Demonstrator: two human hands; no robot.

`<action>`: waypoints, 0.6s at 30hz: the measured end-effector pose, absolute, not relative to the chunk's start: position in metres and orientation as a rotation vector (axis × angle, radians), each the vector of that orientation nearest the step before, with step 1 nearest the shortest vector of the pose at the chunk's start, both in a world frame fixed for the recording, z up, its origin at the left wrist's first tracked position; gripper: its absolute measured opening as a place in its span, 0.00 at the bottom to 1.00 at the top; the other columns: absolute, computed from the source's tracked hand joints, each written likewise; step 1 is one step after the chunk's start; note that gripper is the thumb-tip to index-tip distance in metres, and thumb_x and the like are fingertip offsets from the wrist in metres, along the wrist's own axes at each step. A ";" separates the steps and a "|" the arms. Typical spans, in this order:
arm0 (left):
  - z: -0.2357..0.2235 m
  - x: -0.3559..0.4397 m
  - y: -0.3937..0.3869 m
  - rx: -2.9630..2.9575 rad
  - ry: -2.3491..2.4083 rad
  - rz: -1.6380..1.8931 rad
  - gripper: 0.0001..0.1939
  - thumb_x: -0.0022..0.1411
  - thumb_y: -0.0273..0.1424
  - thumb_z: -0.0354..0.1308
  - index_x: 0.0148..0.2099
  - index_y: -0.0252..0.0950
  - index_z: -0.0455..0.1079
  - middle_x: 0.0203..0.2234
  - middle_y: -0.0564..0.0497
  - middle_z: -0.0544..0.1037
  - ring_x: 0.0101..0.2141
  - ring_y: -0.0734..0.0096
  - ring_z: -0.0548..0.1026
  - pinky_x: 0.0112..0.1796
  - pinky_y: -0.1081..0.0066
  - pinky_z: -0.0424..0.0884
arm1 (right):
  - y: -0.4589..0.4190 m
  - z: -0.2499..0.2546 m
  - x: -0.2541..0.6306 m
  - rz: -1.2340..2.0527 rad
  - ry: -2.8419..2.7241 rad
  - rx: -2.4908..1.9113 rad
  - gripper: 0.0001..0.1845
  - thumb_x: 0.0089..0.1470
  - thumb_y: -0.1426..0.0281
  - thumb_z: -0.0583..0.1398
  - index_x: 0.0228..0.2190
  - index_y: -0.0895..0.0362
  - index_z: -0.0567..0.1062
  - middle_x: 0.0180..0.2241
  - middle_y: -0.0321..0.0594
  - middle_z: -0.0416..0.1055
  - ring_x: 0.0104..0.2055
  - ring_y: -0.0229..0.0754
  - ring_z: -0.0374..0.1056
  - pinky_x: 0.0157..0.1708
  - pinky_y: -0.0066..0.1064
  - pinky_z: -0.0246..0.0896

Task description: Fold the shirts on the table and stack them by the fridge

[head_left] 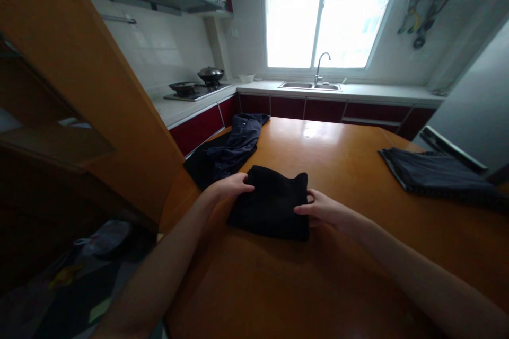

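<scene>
A folded black garment (272, 202) lies on the orange wooden table (342, 159) in front of me. My left hand (228, 186) rests on its left edge, fingers curled over the cloth. My right hand (324, 207) presses against its right edge, fingers together on the fabric. Both hands hold the folded piece from opposite sides.
A loose dark blue garment (234, 145) lies crumpled at the table's far left corner. A folded dark striped garment (433, 175) sits at the right. Behind are a counter with a stove (194, 90), a sink (310, 85) and a bright window. A wooden cabinet (79, 90) stands left.
</scene>
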State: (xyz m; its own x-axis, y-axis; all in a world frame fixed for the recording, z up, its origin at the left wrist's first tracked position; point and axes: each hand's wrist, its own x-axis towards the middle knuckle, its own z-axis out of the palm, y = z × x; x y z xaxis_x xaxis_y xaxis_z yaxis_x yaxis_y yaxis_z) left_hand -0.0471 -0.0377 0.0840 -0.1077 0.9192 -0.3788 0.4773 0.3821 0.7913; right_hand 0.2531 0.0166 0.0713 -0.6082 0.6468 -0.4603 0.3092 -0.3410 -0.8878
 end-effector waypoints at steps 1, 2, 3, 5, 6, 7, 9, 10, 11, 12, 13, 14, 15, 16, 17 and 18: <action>0.084 -0.045 -0.039 1.229 1.749 0.661 0.23 0.48 0.37 0.68 0.45 0.33 0.70 0.39 0.46 0.80 0.39 0.60 0.78 0.34 0.71 0.73 | 0.013 0.069 0.251 2.086 -1.564 -1.219 0.34 0.47 0.71 0.70 0.54 0.53 0.65 0.46 0.44 0.77 0.34 0.42 0.77 0.27 0.30 0.75; 0.083 -0.043 -0.040 1.220 1.775 0.706 0.25 0.49 0.35 0.68 0.49 0.33 0.69 0.40 0.46 0.79 0.39 0.60 0.78 0.34 0.71 0.73 | 0.009 0.065 0.250 2.126 -1.496 -1.194 0.34 0.48 0.71 0.69 0.55 0.52 0.63 0.47 0.44 0.76 0.35 0.43 0.78 0.27 0.31 0.75; 0.083 -0.040 -0.041 1.205 1.814 0.751 0.29 0.50 0.33 0.67 0.54 0.33 0.66 0.40 0.46 0.79 0.38 0.61 0.78 0.34 0.71 0.73 | 0.006 0.062 0.249 2.163 -1.433 -1.163 0.34 0.48 0.71 0.68 0.55 0.52 0.63 0.47 0.44 0.76 0.36 0.44 0.78 0.27 0.32 0.76; 0.081 -0.034 -0.043 1.181 1.863 0.842 0.39 0.50 0.29 0.66 0.64 0.34 0.58 0.40 0.46 0.79 0.37 0.62 0.79 0.36 0.70 0.74 | 0.002 0.056 0.249 2.217 -1.321 -1.102 0.30 0.49 0.71 0.67 0.53 0.52 0.65 0.46 0.44 0.77 0.37 0.44 0.78 0.29 0.31 0.76; 0.080 -0.031 -0.043 1.181 1.850 0.890 0.43 0.51 0.28 0.65 0.67 0.35 0.54 0.41 0.46 0.80 0.37 0.62 0.79 0.37 0.69 0.75 | 0.001 0.055 0.251 2.234 -1.275 -1.077 0.28 0.50 0.71 0.67 0.51 0.53 0.67 0.45 0.44 0.78 0.38 0.44 0.78 0.30 0.31 0.76; 0.080 -0.027 -0.044 1.203 1.811 0.939 0.46 0.51 0.27 0.64 0.70 0.37 0.51 0.43 0.45 0.80 0.39 0.62 0.80 0.40 0.68 0.75 | 0.001 0.054 0.255 2.247 -1.232 -1.056 0.25 0.50 0.71 0.67 0.49 0.54 0.68 0.43 0.44 0.78 0.38 0.43 0.78 0.31 0.30 0.76; 0.078 -0.018 -0.043 1.293 1.705 1.023 0.44 0.51 0.25 0.61 0.70 0.40 0.55 0.51 0.45 0.78 0.46 0.60 0.79 0.48 0.65 0.74 | 0.001 0.056 0.267 2.271 -1.151 -1.045 0.19 0.51 0.71 0.67 0.45 0.56 0.71 0.39 0.43 0.79 0.35 0.42 0.78 0.30 0.29 0.75; 0.077 -0.012 -0.042 1.335 1.662 1.049 0.41 0.51 0.25 0.60 0.68 0.40 0.60 0.55 0.45 0.76 0.51 0.58 0.77 0.51 0.65 0.72 | 0.001 0.059 0.275 2.290 -1.115 -1.050 0.17 0.51 0.71 0.67 0.43 0.56 0.72 0.36 0.43 0.79 0.33 0.42 0.78 0.30 0.28 0.75; 0.076 -0.006 -0.040 1.356 1.639 1.063 0.38 0.50 0.24 0.59 0.66 0.39 0.65 0.58 0.45 0.74 0.54 0.57 0.75 0.54 0.64 0.70 | 0.002 0.061 0.285 2.315 -1.077 -1.053 0.15 0.51 0.72 0.67 0.41 0.57 0.73 0.35 0.42 0.79 0.33 0.41 0.78 0.30 0.28 0.74; 0.074 0.002 -0.038 1.352 1.629 1.065 0.36 0.49 0.24 0.58 0.64 0.38 0.68 0.59 0.46 0.73 0.56 0.56 0.73 0.55 0.64 0.69 | 0.002 0.064 0.295 2.338 -1.041 -1.049 0.13 0.51 0.73 0.67 0.40 0.57 0.73 0.34 0.42 0.79 0.32 0.41 0.78 0.31 0.28 0.74; 0.072 0.011 -0.035 1.322 1.622 1.061 0.35 0.49 0.24 0.58 0.62 0.38 0.70 0.60 0.46 0.72 0.57 0.55 0.72 0.56 0.63 0.69 | 0.003 0.067 0.306 2.356 -1.009 -1.034 0.13 0.51 0.74 0.67 0.40 0.58 0.74 0.35 0.43 0.80 0.33 0.41 0.78 0.33 0.29 0.75; 0.069 0.022 -0.033 1.274 1.611 1.056 0.35 0.50 0.24 0.58 0.62 0.38 0.71 0.60 0.47 0.73 0.57 0.54 0.73 0.55 0.63 0.70 | 0.003 0.069 0.317 2.366 -0.982 -1.008 0.12 0.50 0.75 0.66 0.39 0.59 0.75 0.35 0.43 0.80 0.34 0.42 0.78 0.35 0.29 0.75; 0.066 0.033 -0.031 1.220 1.591 1.056 0.35 0.51 0.25 0.58 0.63 0.39 0.70 0.59 0.47 0.73 0.56 0.54 0.74 0.55 0.63 0.71 | 0.003 0.070 0.329 2.363 -0.957 -0.980 0.12 0.50 0.75 0.66 0.39 0.59 0.75 0.36 0.44 0.80 0.36 0.42 0.78 0.38 0.30 0.75; 0.064 0.045 -0.028 1.167 1.560 1.058 0.35 0.52 0.25 0.59 0.64 0.40 0.69 0.60 0.48 0.73 0.55 0.54 0.75 0.54 0.63 0.72 | 0.003 0.071 0.340 2.349 -0.934 -0.961 0.12 0.50 0.76 0.66 0.39 0.59 0.76 0.37 0.44 0.81 0.36 0.42 0.78 0.40 0.30 0.75; 0.062 0.058 -0.026 1.120 1.520 1.064 0.36 0.53 0.26 0.60 0.65 0.41 0.67 0.60 0.48 0.73 0.54 0.55 0.76 0.53 0.64 0.73 | 0.003 0.072 0.351 2.326 -0.917 -0.949 0.12 0.50 0.75 0.66 0.39 0.59 0.76 0.38 0.44 0.81 0.37 0.42 0.78 0.41 0.31 0.74; 0.060 0.071 -0.023 1.077 1.475 1.072 0.37 0.54 0.28 0.62 0.67 0.41 0.65 0.60 0.48 0.72 0.54 0.55 0.76 0.52 0.64 0.74 | 0.004 0.072 0.361 2.297 -0.902 -0.948 0.13 0.50 0.75 0.66 0.39 0.59 0.76 0.38 0.44 0.81 0.37 0.43 0.78 0.42 0.31 0.74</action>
State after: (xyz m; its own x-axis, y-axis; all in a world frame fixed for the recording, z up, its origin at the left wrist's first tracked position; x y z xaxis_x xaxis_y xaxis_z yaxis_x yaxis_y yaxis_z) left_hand 0.0712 -0.0233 0.0603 -0.1267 0.9707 -0.2040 0.1059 0.2178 0.9702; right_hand 0.3612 0.0036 0.0723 -0.6366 0.6453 -0.4224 -0.1856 -0.6598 -0.7282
